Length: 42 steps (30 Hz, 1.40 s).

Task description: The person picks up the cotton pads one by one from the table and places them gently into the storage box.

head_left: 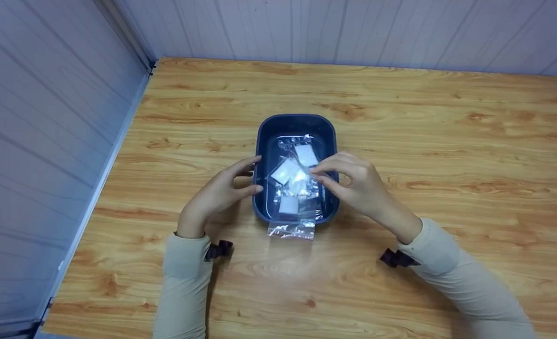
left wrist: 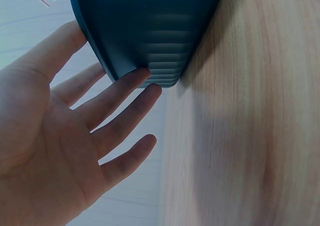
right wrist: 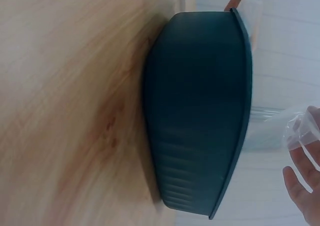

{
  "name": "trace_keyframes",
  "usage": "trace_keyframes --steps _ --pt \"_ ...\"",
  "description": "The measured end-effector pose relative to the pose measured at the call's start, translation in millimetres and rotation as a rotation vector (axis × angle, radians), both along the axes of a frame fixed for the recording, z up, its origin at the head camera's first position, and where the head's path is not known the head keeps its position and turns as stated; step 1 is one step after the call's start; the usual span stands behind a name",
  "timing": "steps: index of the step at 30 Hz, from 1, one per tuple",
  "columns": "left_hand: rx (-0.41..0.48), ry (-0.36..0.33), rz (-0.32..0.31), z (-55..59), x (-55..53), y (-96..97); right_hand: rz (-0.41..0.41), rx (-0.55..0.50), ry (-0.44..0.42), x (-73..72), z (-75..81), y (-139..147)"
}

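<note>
A dark blue plastic tub (head_left: pixel 297 120) stands on the table, holding several clear zip bags with white square pieces (head_left: pixel 288 205) inside. One bag (head_left: pixel 291 230) hangs over the tub's near rim. My left hand (head_left: pixel 217 195) is at the tub's left side, fingers spread and loosely bent, with fingertips right at the rim and outer wall. Above the tub's right side, my right hand (head_left: pixel 354 181) pinches a clear plastic bag (right wrist: pixel 299 132) between thumb and fingers. The held bag overlaps the others in the head view, so its outline is partly lost.
The tub rests on a wood-grain table (head_left: pixel 438 141). Pale panelled walls rise behind it (head_left: pixel 335 33) and along the left (head_left: pixel 47 117). A small dark device is strapped at each sleeve cuff, the left (head_left: pixel 219 249) and the right (head_left: pixel 396 258).
</note>
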<state>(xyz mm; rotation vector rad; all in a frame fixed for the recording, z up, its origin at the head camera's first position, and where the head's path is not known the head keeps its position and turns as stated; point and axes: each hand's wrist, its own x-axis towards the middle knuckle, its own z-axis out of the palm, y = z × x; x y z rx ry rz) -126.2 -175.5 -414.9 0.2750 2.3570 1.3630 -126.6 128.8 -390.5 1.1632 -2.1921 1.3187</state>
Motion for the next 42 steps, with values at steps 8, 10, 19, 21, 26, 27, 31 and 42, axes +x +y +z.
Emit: trace_keyframes --steps 8,10,19,21,26,27,31,42 --pt "0.004 0.019 -0.001 -0.8 0.3 -0.3 -0.021 0.050 -0.012 -5.5 -8.0 -4.0" --pt "0.007 0.018 0.002 -1.0 0.4 -0.3 -0.025 0.068 -0.025 -7.0 -10.1 -4.6" --pt "0.022 0.010 0.003 -0.5 0.2 1.0 -0.051 0.139 -0.073 -11.9 -16.7 -4.9" --pt "0.023 0.008 0.001 -0.5 -0.1 1.1 -0.056 0.152 -0.083 -12.5 -17.2 -4.8" --pt "0.007 -0.002 0.011 -0.8 0.1 1.1 -0.054 0.186 -0.120 -14.2 -19.5 -5.6" --pt "0.002 -0.003 0.011 -0.7 0.3 1.2 -0.054 0.191 -0.130 -14.3 -20.0 -5.7" --pt "-0.009 0.008 0.003 0.2 1.3 0.9 -0.048 0.197 -0.152 -14.2 -22.2 -6.5" --pt "0.022 0.022 -0.019 -1.1 0.2 -1.4 -0.033 0.193 -0.122 -14.6 -24.8 -6.7"
